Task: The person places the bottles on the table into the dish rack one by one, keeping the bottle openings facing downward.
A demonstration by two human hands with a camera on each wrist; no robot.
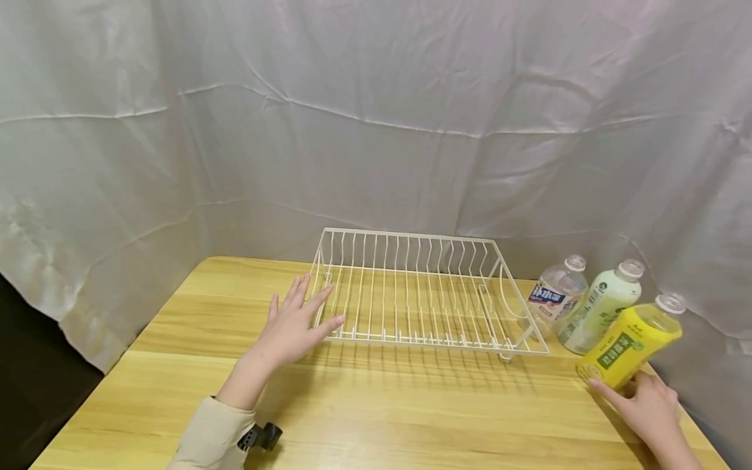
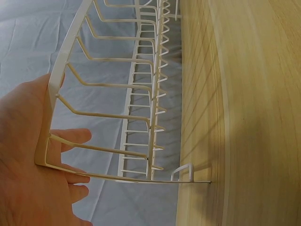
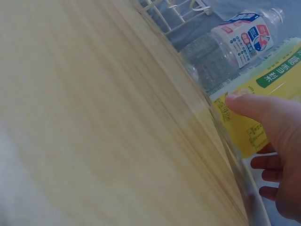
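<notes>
A white wire dish rack [image 1: 431, 347] stands on the table toward the back wall of cloth. My left hand [image 1: 294, 329] is at its front left corner, fingers spread and fairly straight. In the left wrist view, the rack's rim [image 2: 61, 61] crosses in front of that hand [image 2: 28, 136], and fingertips show between the wires. At the right edge of the table, my right hand [image 1: 649, 405] holds a yellow-labelled drink bottle [image 1: 634, 343] low down. Its thumb lies across the front of the label, while the other fingers reach behind, partly hidden by the bottle.
Behind the yellow bottle stand a pale green bottle [image 1: 605, 303] and a clear bottle [image 1: 561, 287] with a blue and pink label, close to the rack's right end. Grey cloth [image 1: 376, 170] hangs around the wooden table [image 1: 364, 411].
</notes>
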